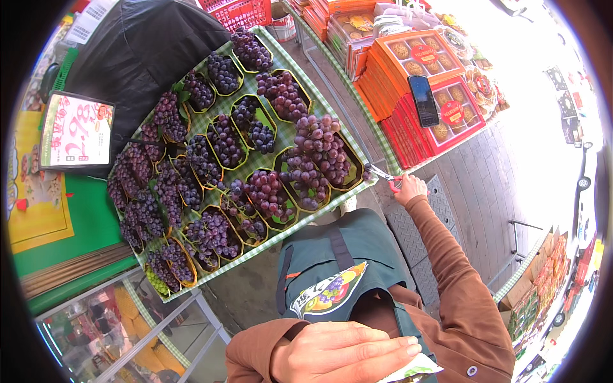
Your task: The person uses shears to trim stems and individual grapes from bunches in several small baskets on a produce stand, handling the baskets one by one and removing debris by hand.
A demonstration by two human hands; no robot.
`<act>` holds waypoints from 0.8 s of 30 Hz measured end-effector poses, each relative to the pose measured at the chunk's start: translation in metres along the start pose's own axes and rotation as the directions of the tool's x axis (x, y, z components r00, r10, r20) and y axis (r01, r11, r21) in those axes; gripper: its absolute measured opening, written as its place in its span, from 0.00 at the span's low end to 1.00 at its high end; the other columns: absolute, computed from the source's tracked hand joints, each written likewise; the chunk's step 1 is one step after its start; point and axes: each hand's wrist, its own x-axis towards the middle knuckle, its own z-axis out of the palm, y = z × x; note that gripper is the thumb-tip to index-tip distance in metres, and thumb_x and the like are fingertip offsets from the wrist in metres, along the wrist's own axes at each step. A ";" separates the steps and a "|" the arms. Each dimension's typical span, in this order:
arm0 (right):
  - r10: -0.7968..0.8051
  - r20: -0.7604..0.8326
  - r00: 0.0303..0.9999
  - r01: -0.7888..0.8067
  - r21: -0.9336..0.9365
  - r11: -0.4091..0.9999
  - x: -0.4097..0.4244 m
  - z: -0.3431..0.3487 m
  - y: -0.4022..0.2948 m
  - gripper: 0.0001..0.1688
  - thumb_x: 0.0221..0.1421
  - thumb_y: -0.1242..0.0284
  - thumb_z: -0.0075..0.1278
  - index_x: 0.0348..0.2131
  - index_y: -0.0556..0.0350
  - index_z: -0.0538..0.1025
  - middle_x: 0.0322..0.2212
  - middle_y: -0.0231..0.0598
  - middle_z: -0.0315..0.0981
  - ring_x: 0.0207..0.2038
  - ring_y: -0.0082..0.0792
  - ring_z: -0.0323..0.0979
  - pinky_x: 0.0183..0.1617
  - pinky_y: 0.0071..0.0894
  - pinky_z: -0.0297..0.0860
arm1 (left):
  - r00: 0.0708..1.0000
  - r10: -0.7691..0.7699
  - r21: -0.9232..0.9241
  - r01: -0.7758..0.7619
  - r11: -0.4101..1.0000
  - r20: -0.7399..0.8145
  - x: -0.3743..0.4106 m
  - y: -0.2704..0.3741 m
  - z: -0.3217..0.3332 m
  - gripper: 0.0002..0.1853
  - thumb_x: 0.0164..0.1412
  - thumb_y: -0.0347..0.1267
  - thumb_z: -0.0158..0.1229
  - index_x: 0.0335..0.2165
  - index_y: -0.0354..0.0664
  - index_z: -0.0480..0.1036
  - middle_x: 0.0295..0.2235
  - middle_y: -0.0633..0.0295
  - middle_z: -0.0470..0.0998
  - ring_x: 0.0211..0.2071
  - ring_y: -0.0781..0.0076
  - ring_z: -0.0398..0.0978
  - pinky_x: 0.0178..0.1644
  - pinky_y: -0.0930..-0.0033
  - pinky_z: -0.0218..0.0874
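My right hand grips red-handled scissors at the right corner of the grape table. Their blades point left, with the tips beside a loose grape near the table edge. My left hand is in front of my chest, low in the picture, its fingers bent over a white and green printed item; whether it grips this is unclear. Before me, bunches of purple grapes lie in yellow-rimmed dark trays on a green checked tablecloth. Green grapes sit at the lower left corner.
Boxed cookies are stacked on another table at the upper right, with a phone on top. A price sign and a black cover stand left. A metal frame is at lower left, a ramp beside me.
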 end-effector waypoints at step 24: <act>-0.182 -0.247 0.952 0.283 0.475 0.833 0.044 0.020 -0.003 0.23 0.49 0.59 0.55 0.40 0.55 0.72 0.32 0.48 0.71 0.35 0.45 0.71 0.40 0.39 0.67 | 0.844 -0.504 0.014 0.515 0.857 -0.184 0.018 0.009 0.043 0.12 0.54 0.30 0.57 0.31 0.28 0.74 0.28 0.45 0.79 0.28 0.56 0.80 0.32 0.63 0.73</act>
